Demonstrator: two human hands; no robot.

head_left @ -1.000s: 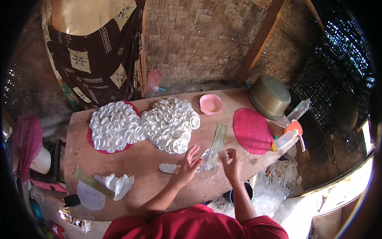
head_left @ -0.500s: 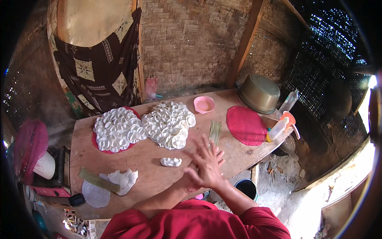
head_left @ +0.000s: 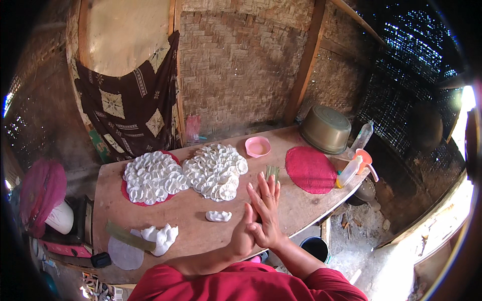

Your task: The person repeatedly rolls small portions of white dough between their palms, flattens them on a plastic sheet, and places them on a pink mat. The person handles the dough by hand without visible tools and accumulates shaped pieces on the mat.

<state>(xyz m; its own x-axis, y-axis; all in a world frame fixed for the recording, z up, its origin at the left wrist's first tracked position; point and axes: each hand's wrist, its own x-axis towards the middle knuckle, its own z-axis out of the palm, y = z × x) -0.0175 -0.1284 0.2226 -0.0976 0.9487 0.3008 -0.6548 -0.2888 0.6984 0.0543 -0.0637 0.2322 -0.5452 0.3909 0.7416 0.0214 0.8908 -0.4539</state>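
A small white, dough-like lump (head_left: 218,215) lies on a wooden table (head_left: 191,241), just left of the person's joined hands. The right hand (head_left: 267,220) is pressed palm to palm with the left hand (head_left: 243,242), its fingers straight; the left is largely hidden behind it, and whether anything sits between them cannot be told. A ribbed green strip (head_left: 272,173) lies just beyond the fingertips.

The likeliest mishap is the left hand swinging outward and squashing the lump, or damp palms making it stick. Fingers pushed forward could shove the strip out of line.

Farther out, left of the lump, a larger white mass (head_left: 164,239) lies near the left forearm, where a dragging sleeve could smear it. Beyond are two heaps of thin white discs (head_left: 215,173); a careless reach across could topple the upper ones. A pink bowl (head_left: 258,146) stands behind, and could spill if bumped. At right, a yellow-capped bottle (head_left: 348,172) rests near the table's edge, where a wide elbow might knock it off.
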